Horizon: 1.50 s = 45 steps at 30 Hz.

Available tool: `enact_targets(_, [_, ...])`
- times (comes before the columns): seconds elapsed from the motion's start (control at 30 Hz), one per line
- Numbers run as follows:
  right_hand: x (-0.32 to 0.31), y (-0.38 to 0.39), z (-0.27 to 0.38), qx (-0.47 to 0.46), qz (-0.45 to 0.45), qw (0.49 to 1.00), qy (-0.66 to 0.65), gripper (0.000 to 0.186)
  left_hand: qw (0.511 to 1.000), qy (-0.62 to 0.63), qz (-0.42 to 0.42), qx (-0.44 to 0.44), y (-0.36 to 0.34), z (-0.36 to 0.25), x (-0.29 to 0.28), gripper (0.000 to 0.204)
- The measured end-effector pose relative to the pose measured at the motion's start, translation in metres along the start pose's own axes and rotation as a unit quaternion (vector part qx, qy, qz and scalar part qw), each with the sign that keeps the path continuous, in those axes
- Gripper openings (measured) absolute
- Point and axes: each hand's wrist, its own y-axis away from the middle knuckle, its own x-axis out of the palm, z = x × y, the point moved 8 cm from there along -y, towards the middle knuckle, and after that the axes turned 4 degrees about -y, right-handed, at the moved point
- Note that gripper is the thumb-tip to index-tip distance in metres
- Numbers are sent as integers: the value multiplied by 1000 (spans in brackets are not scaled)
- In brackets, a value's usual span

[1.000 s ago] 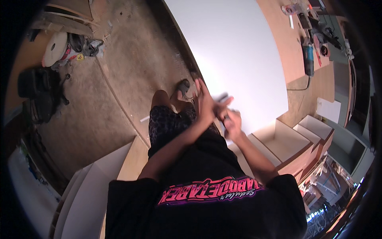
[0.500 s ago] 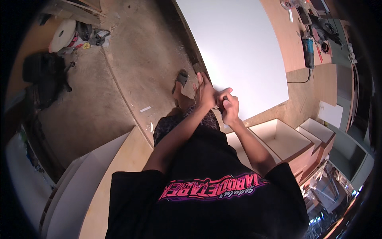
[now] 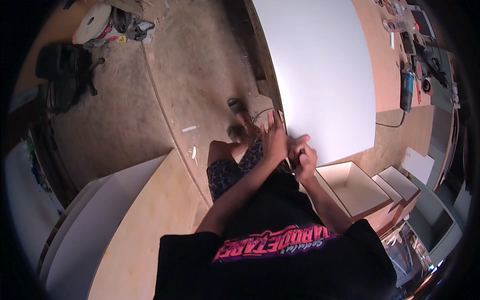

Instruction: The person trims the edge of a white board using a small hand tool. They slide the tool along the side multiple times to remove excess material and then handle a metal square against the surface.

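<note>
A large white panel (image 3: 325,75) lies in front of me, and both my hands are at its near left corner. My left hand (image 3: 275,140) has its fingers stretched out along the panel's left edge, palm side against it. Close beside it, over the near edge, my right hand (image 3: 304,159) is closed around a small dark thing, perhaps a handle. Most of that thing is hidden by the fingers, so its kind does not show. The two hands nearly touch.
Open box-shaped drawers (image 3: 352,190) stand at the right. A corded blue power tool (image 3: 407,90) rests on the wooden surface (image 3: 382,65) beyond the panel. A pale wooden board (image 3: 150,215) leans at the left. A white spool (image 3: 92,22) sits at the far left.
The whole view has shifted, so the scene sits lower and further right. Both hands stay at the panel's corner in nearly the same pose. More of my legs and feet shows.
</note>
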Motion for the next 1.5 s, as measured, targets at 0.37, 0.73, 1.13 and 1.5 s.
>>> enact_targets(0.37, [-2,5,15,39,18,999,-12,51,998,62,8,-17,10,-13,-11,140])
enact_targets(0.73, [-11,48,5,-92,-7,994,53,45,997,10,65,34,32,-28,-10,118])
enact_targets(1.13, [-78,46,128,-14,-71,907,-415,30,955,275,9,111,86,26,-21,65])
enact_targets(1.5, [-151,185,129,-138,-214,891,-375,36,950,162,220,150,144,15,76,27])
